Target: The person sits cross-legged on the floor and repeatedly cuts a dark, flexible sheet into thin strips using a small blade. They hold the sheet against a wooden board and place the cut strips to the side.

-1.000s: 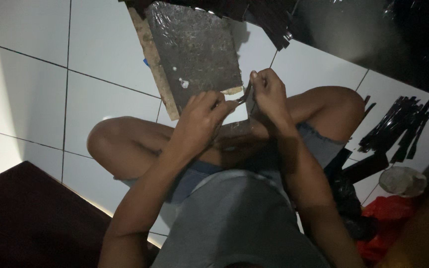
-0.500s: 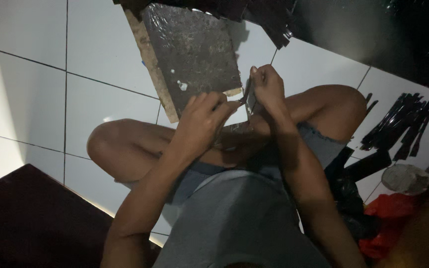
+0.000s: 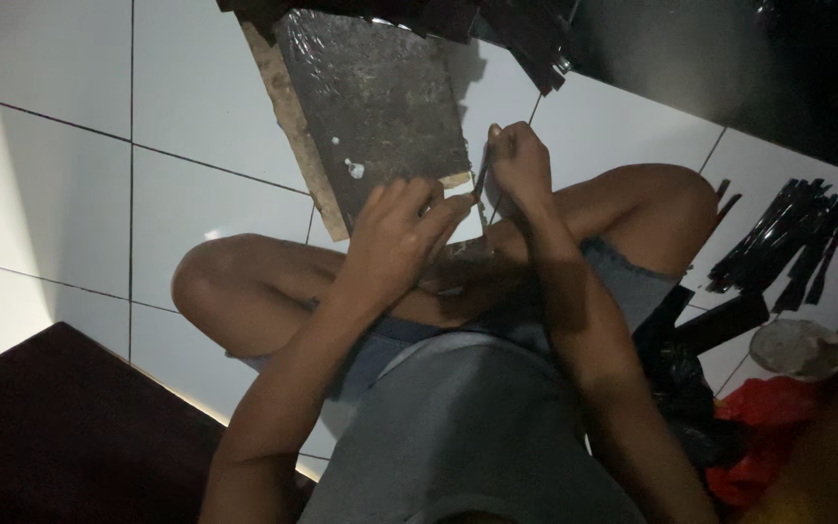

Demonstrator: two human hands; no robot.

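I sit cross-legged on a white tiled floor. My left hand and my right hand are held close together over my lap, both pinching a thin dark strip that stands nearly upright between them. Just beyond the hands lies a dark board with a pale wooden edge and a few white specks on its surface.
A pile of dark strips lies on the floor to the right. Near it are a small round whitish container, a black bag and something red. A dark wooden surface fills the lower left.
My right hand has lifted a little toward the board's corner, and the thin strip has turned more upright between the two hands. My left hand stays by it.
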